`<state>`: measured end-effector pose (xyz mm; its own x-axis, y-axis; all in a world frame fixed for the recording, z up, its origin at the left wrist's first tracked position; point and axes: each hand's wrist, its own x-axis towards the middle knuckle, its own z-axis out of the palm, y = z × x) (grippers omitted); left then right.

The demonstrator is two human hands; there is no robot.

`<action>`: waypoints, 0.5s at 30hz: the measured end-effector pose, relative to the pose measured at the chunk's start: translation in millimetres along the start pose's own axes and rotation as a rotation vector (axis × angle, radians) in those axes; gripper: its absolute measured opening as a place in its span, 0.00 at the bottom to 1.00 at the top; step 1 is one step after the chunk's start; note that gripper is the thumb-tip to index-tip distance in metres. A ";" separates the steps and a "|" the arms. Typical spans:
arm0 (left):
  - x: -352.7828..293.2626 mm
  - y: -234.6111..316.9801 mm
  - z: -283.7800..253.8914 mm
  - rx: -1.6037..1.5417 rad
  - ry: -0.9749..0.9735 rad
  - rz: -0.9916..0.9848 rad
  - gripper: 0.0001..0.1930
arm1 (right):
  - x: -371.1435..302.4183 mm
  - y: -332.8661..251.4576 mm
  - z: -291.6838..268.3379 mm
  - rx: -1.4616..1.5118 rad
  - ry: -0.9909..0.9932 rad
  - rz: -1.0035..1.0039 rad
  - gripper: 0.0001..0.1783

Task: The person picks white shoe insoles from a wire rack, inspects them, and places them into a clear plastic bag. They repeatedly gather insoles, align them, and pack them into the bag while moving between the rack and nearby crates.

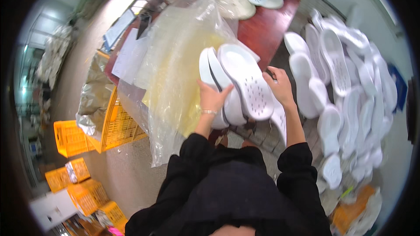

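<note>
White soles (241,67) stood grouped at the near edge of the surface (262,30), clamped in the wide-spread left hand (213,98); the right hand (279,85), half-curled, lay at their right edge, contact unclear. Markings on the paper (124,57) were too blurred to read.

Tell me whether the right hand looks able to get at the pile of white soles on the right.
Probably yes: the right hand is on the pile's side of the stack of soles, with nothing visible blocking the way between; the left hand holds the stack.
</note>
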<state>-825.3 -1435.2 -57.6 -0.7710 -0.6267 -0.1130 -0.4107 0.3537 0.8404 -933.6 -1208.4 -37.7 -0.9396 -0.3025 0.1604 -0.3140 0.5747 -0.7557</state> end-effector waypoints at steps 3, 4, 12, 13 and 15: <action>-7.4 8.1 9.8 0.228 0.080 -0.118 0.63 | 36.5 18.9 13.4 0.314 -0.578 0.423 0.33; -9.6 9.5 10.1 0.168 0.067 -0.071 0.62 | 43.5 24.2 18.6 0.439 -0.694 0.435 0.34; 7.8 1.9 -25.0 -0.017 -0.219 -0.252 0.35 | 35.3 72.3 34.4 0.965 -0.889 0.829 0.28; 10.8 0.3 -24.8 -0.100 -0.336 -0.370 0.33 | 35.5 68.6 33.5 1.013 -0.874 0.934 0.27; 13.6 -0.4 -21.4 -0.054 -0.397 -0.520 0.32 | 39.8 48.5 24.5 0.918 -0.799 1.078 0.28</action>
<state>-825.1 -1458.8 -48.1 -0.6037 -0.3993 -0.6900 -0.7613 0.0320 0.6476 -982.9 -1211.2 -83.4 -0.2593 -0.5467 -0.7962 0.8644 0.2364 -0.4438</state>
